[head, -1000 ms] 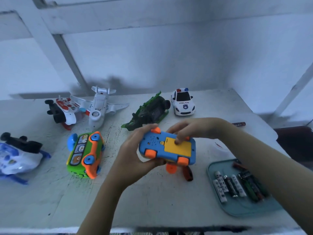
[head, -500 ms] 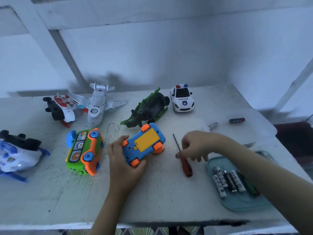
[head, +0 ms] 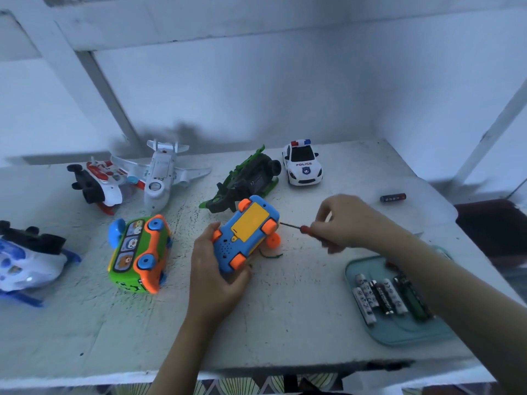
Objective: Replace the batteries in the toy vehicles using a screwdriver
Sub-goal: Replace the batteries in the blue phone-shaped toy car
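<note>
Plastic car [head: 245,238], probably light, stiff and slick, lies belly-up in the left hand [head: 214,280], which grips its near end; right hand [head: 349,220] pinches the screwdriver [head: 296,227], tip toward the car.

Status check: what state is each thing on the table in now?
Blue toy car: upside down, yellow cover on, held by left hand.
Screwdriver: gripped in right hand, tip by the car.
Green bus: on its side.
Police car: upright on wheels.
Batteries: lying in tray.
Loose battery: lying on table.

Bare tabletop [head: 285,323] in front of blue car [head: 245,232], green toy [head: 245,181] just behind, bus toy [head: 139,252] left, battery tray [head: 405,333] right
</note>
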